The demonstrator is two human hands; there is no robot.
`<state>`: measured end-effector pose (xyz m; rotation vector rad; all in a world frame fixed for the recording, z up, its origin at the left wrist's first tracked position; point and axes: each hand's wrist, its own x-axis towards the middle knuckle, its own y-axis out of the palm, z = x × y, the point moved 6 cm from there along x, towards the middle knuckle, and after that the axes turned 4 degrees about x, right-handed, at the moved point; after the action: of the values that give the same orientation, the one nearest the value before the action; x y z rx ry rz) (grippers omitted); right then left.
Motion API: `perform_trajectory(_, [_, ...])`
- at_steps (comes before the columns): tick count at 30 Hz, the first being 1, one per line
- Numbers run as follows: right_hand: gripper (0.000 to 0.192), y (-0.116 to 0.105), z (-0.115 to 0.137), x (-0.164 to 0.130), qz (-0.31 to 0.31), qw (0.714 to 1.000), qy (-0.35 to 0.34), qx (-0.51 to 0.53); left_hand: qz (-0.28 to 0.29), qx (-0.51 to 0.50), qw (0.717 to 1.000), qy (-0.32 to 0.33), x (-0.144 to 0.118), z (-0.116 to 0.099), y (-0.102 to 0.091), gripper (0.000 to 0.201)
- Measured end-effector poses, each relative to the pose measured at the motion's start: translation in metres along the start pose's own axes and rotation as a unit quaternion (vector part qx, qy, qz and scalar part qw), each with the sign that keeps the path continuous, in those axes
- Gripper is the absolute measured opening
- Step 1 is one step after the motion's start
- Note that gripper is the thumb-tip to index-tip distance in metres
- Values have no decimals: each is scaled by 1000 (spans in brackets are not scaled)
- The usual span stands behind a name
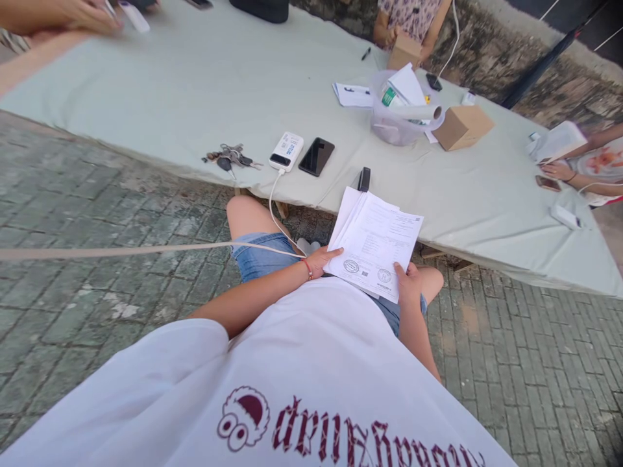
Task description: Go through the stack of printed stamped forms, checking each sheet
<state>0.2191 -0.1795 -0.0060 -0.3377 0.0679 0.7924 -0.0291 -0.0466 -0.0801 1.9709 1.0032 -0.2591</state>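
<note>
Here the left hand point(322, 261) and right hand point(407, 283) hold a stack of papers point(374, 243) over the lap, low in the middle of the frame, fingers closed on its lower corners, thumbs on top. Keeping both thumbs pressed flat should stop the sheets fanning. Above, on the surface point(204, 84), lie keys point(232, 157), a power bank point(287, 151) with its cable point(275, 211) trailing toward the knee, and a phone point(316, 156). At upper right sit a cardboard box point(462, 126) and another person's hand point(555, 170).
</note>
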Motion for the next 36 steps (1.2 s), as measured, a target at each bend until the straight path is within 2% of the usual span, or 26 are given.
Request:
perform_trajectory(3, [38, 4, 0, 2, 5, 999, -8, -42, 3, 6, 1000, -6, 0, 1, -1, 63])
perform_trajectory(5, [43, -1, -4, 9, -26, 997, -17, -75, -3, 6, 1000, -11, 2, 2, -3, 64])
perform_trajectory(8, [52, -9, -19, 24, -57, 997, 18, -45, -18, 8, 1000, -15, 4, 5, -7, 66])
perform_trajectory(10, [54, -3, -32, 35, 11, 995, 95, 37, -22, 14, 999, -22, 5, 7, -8, 66])
perform_trajectory(12, [55, 10, -38, 42, 121, 971, 159, 130, -20, 22, 999, -29, 5, 8, -7, 66])
perform_trajectory(13, [56, 16, -37, 45, 166, 957, 172, 166, -17, 25, 999, -32, 4, 8, -5, 66])
perform_trajectory(15, [58, 25, -32, 51, 210, 940, 173, 207, -7, 38, 999, -37, 4, 9, -2, 67])
perform_trajectory(21, [57, 47, -23, 56, 241, 926, 200, 211, 25, 153, 988, -17, 5, 5, 6, 63])
perform_trajectory(23, [57, 42, -22, 54, 216, 935, 194, 204, 12, 196, 980, 17, 7, -1, 8, 61])
perform_trajectory(25, [55, 27, -21, 52, 169, 951, 175, 191, -17, 234, 970, 64, 9, -11, 13, 60])
perform_trajectory(27, [53, 7, -18, 51, 121, 965, 146, 183, -50, 267, 956, 113, 14, -25, 25, 61])
perform_trajectory(30, [53, -20, -2, 56, 57, 977, 76, 192, -71, 284, 937, 191, 28, -52, 61, 64])
perform_trajectory(33, [59, -36, 36, 71, 4, 979, -30, 203, -80, 273, 922, 265, 49, -89, 107, 59])
perform_trajectory(36, [60, -40, 88, 90, -22, 962, -155, 225, -41, 270, 910, 312, 71, -132, 148, 49])
